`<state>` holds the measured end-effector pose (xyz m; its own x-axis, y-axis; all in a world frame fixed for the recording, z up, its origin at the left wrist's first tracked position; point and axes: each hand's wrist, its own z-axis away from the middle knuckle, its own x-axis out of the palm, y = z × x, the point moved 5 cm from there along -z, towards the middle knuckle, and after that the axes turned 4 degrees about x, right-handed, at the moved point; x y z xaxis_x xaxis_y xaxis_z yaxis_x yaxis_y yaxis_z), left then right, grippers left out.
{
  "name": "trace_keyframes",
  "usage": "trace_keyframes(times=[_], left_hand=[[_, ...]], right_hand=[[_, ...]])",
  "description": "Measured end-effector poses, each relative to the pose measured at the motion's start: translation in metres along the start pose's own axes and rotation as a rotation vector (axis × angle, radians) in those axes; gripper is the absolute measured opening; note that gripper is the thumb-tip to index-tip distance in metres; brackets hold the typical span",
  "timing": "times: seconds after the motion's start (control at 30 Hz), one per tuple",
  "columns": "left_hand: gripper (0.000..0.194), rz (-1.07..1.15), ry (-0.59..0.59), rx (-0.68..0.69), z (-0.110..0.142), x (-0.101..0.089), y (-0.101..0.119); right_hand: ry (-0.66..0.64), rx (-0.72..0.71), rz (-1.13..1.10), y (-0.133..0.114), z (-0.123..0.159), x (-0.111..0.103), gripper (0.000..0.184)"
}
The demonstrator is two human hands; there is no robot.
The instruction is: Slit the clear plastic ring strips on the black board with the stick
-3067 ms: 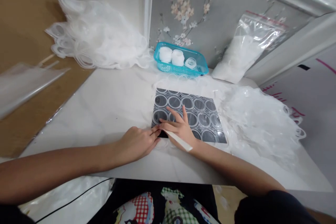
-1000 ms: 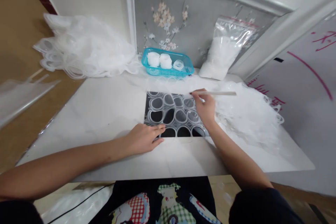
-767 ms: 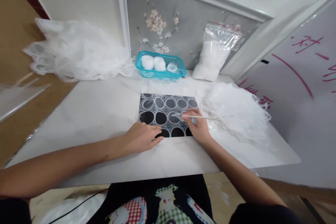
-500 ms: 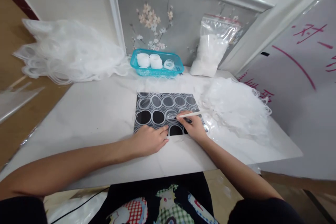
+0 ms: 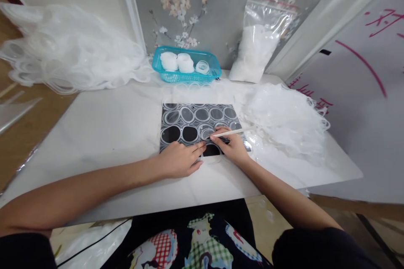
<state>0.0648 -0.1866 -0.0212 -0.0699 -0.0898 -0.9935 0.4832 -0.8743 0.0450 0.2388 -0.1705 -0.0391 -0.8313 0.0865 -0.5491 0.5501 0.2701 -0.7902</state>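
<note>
A clear sheet patterned with pale rings point(image 5: 202, 114) lies over a dark board on the white table. Some rings show plain black inside, such as the black oval point(image 5: 171, 134); others look grey and filmed over. My left hand point(image 5: 179, 159) rests flat on the sheet's lower edge, fingers stretched to the right. My right hand point(image 5: 232, 147) pinches a slim white pen-like tool point(image 5: 235, 132), its rear end pointing right. The tool's tip is at the right side of a grey ring point(image 5: 206, 132) in the middle; what kind of tip it has is too small to tell.
Behind the sheet stands a blue plastic basket point(image 5: 189, 77) with stacked white rings. A zip bag of white material point(image 5: 257, 50) leans on the wall. Translucent ringed sheets are heaped at the right point(image 5: 284, 122) and the left point(image 5: 72, 50). A whiteboard point(image 5: 356, 134) borders the right side.
The view has tilted slightly, so the table and the things on it sit higher in the picture. Both hands keep nearly the same places on the sheet, the tool still at the same ring.
</note>
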Motion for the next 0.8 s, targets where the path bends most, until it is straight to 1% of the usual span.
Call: trace_keyframes(times=[0.23,0.33,0.4,0.47,0.53,0.57,0.6,0.63,0.7,0.73,0.77,0.8], left_hand=[[0.053,-0.01,0.0,-0.017,0.0,0.0,-0.002],[0.054,-0.009,-0.012,-0.021,-0.001,0.001,-0.002],[0.055,0.007,-0.016,-0.021,-0.001,0.002,-0.002],[0.054,0.037,-0.023,-0.018,-0.002,0.002,-0.003],[0.053,0.088,-0.034,-0.017,-0.002,0.001,-0.005],[0.052,0.116,-0.041,-0.017,-0.001,0.0,-0.006],[0.052,0.143,-0.049,-0.018,-0.001,-0.001,-0.008],[0.051,0.165,-0.057,-0.017,0.0,-0.003,-0.01],[0.051,0.188,-0.078,-0.005,-0.001,-0.006,-0.012],[0.051,0.186,-0.084,0.0,-0.002,-0.008,-0.013],[0.05,0.179,-0.083,0.001,-0.003,-0.01,-0.013],[0.046,0.168,-0.073,-0.003,-0.006,-0.013,-0.012]], right_hand=[[-0.02,0.023,-0.004,0.002,-0.003,-0.001,0.014],[-0.02,-0.014,0.078,0.001,0.003,0.002,0.015],[-0.006,-0.111,0.218,-0.006,0.011,0.006,0.015],[-0.007,-0.263,0.391,-0.016,0.017,0.013,0.02],[-0.018,-0.383,0.535,-0.022,0.01,0.014,0.023],[0.001,-0.395,0.586,-0.022,0.0,0.01,0.024],[0.05,-0.363,0.622,-0.02,-0.014,0.0,0.024],[0.126,-0.293,0.641,-0.015,-0.031,-0.015,0.023],[0.43,-0.064,0.59,-0.004,-0.058,-0.058,0.025],[0.529,-0.006,0.535,0.001,-0.066,-0.075,0.025],[0.552,-0.004,0.498,0.004,-0.069,-0.085,0.025],[0.533,-0.018,0.46,0.006,-0.067,-0.091,0.025]])
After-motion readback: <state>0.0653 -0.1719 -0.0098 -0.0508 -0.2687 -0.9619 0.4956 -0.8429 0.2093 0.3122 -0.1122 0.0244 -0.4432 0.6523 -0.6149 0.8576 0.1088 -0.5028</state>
